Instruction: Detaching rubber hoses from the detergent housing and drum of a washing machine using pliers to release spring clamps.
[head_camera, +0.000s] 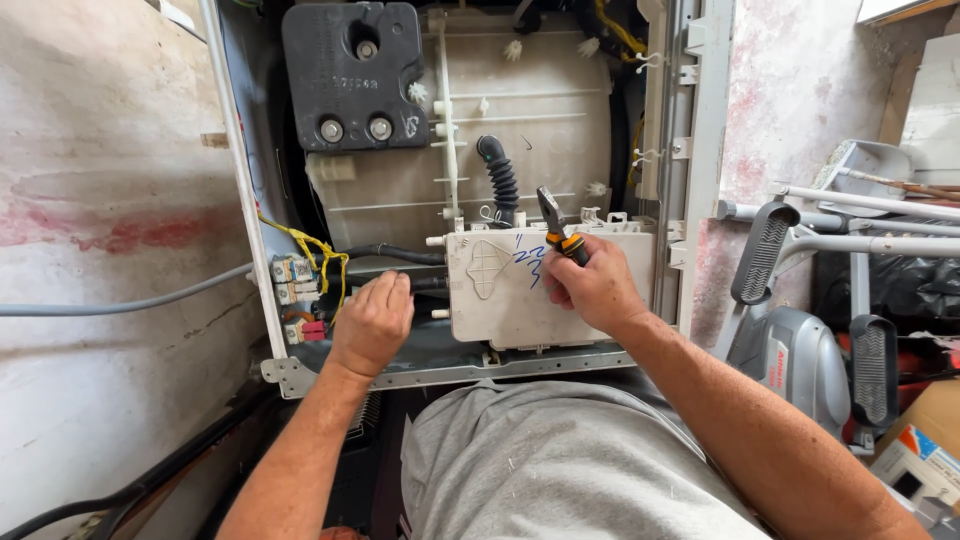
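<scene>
Opened washing machine, viewed from above the worker's lap. Landmark: the white plastic box (520, 290) with blue pen scribbles, mounted low in the open cabinet.

Right hand (593, 285): rests on the right part of the box, grip closed around the orange-and-black handles of the pliers (556, 225). The pliers point up and away, nose above the box's top edge and just right of the black ribbed hose (500, 180); they touch nothing there, so the tool appears held ready, not in use.

Left hand (373, 322): just left of the box, fingers curled down onto the black hoses (400, 255) that run into the box's left side. Whether the grip is closed around a hose or only pressing on it cannot be told.

Further left of the box: yellow wires (315, 250) and small valves (293, 270) on the cabinet edge. Above and left of the box: a dark block (350, 75) bolted to the pale drum casing (540, 120).
</scene>
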